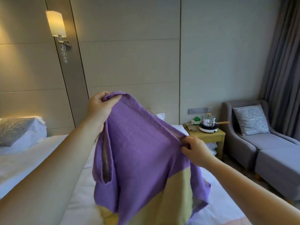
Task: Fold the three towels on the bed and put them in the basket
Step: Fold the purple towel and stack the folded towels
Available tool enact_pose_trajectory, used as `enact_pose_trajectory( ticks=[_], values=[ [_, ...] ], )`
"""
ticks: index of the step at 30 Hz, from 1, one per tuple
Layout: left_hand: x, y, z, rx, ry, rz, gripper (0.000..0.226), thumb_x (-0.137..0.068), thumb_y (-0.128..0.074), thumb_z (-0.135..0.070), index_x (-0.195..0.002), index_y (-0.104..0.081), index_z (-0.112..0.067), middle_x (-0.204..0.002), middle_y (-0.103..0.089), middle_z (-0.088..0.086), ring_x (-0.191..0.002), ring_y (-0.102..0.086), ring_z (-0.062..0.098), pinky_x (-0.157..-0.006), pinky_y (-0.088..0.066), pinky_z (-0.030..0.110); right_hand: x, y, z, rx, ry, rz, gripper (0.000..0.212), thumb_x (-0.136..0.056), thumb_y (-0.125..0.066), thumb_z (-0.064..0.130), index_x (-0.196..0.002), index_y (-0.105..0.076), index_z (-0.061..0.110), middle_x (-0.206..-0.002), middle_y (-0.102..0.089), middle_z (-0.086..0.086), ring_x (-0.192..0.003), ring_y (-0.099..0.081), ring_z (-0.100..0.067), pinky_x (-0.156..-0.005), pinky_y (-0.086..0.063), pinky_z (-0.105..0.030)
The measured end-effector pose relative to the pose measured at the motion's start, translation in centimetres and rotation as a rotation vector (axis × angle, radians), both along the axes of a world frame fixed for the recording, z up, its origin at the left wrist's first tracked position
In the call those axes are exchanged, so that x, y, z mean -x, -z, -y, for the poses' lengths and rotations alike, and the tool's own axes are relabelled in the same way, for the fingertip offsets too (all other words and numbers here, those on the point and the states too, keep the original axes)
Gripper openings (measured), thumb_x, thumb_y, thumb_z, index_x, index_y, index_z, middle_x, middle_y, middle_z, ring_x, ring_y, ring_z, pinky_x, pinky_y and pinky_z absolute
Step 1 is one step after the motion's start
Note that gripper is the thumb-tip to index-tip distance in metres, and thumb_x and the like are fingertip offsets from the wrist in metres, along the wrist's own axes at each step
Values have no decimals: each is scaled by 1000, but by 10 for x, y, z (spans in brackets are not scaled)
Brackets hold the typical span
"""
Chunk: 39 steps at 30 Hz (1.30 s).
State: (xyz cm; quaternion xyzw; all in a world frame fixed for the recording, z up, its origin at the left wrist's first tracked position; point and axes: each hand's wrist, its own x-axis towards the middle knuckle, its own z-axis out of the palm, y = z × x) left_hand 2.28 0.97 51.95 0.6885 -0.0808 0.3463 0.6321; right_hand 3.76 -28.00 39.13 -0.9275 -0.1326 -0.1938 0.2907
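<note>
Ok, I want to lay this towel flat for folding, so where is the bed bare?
Bare sheet lies left of the purple towel, up to the pillows, and a narrower strip on its right. The yellow-green towel takes the middle; the nightstand is crowded with a pot.

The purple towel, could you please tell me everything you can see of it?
The purple towel looks like a soft, finely ribbed weave. It is held up above the white bed, hanging in loose folds. The left hand grips its upper edge higher up; the right hand pinches that edge lower. A yellow-green cloth shows behind its lower part; I cannot tell whether they touch.
</note>
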Motion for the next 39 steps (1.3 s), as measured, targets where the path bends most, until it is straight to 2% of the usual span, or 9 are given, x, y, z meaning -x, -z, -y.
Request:
enact_pose_trajectory(
  ticks=[4, 7, 12, 17, 22, 27, 32, 35, 39],
  values=[
    [-5, 14, -26, -31, -101, -67, 28, -73, -80, -29, -80, -60, -11, -72, -51, 5, -70, -45, 17, -60, -34, 31, -3, -51, 4, -422, -12, -19, 17, -87, -51, 5, -88, -64, 16, -75, -58, 4, -71, -51, -13, -63, -38, -25],
    [-13, 52, -23, -196, -143, -328, 38, -72, -81, -19, -102, -59, -10, -99, -61, 9, -88, -56, 22, -69, -43, 28, 7, -77, -8, -615, -188, -137, 29, -88, -39, 0, -76, -59, 18, -71, -55, 1, -65, -46, -11, -56, -36, -21],
    [3, 92, 42, -428, 500, -467, 90, -52, -80, -56, -130, -43, -31, -127, -51, -13, -117, -50, 8, -94, -43, 22, 26, -68, -38, -446, -374, -249, 35, -86, -37, -3, -70, -58, 21, -67, -55, 7, -62, -48, -3, -59, -38, -15],
    [12, 106, 78, -625, 537, -430, 29, -84, -65, -43, -100, -64, -18, -96, -69, 2, -87, -62, 9, -80, -50, 28, 27, -49, -40, -378, -423, -318, 31, -85, -37, -3, -83, -63, 14, -100, -69, -13, -96, -61, -28, -91, -46, -35],
    [13, 97, 80, -558, 463, -280, 29, -97, -51, -29, -84, -56, -3, -74, -51, -4, -70, -45, 6, -68, -37, 19, 26, -31, -18, -291, -472, -327, 13, -89, -58, 16, -96, -58, 28, -93, -63, 0, -83, -55, -4, -81, -46, -24],
    [5, 76, 73, -464, 312, -116, 22, -97, -50, -21, -81, -58, -7, -71, -51, -4, -65, -44, 1, -63, -35, 11, 27, -11, -11, -207, -495, -418, 20, -82, -67, 14, -97, -57, 6, -83, -53, -15, -78, -49, -17, -77, -44, -40],
    [-4, 60, 50, -387, 260, -44, 24, -97, -52, -22, -79, -56, -7, -72, -48, -4, -65, -42, 2, -61, -35, 12, 23, -9, -4, -167, -480, -421, 22, -80, -73, 18, -99, -65, 13, -97, -65, -16, -83, -60, -20, -85, -52, -37],
    [-5, 55, 30, -341, 239, -16, 24, -96, -53, -26, -73, -57, -20, -70, -49, -8, -67, -43, 5, -63, -35, 18, 24, -13, -3, -46, -416, -287, 22, -80, -73, 30, -80, -62, 11, -82, -54, -3, -68, -45, -5, -67, -42, -18],
    [-2, 55, 23, -277, 292, -37, 26, -96, -53, -23, -73, -63, -28, -69, -56, -14, -67, -48, 2, -63, -39, 13, 24, -14, -16, -158, -370, -50, 15, -82, -72, 21, -81, -66, 7, -104, -57, 2, -87, -54, -2, -78, -43, -16]
  ],
)
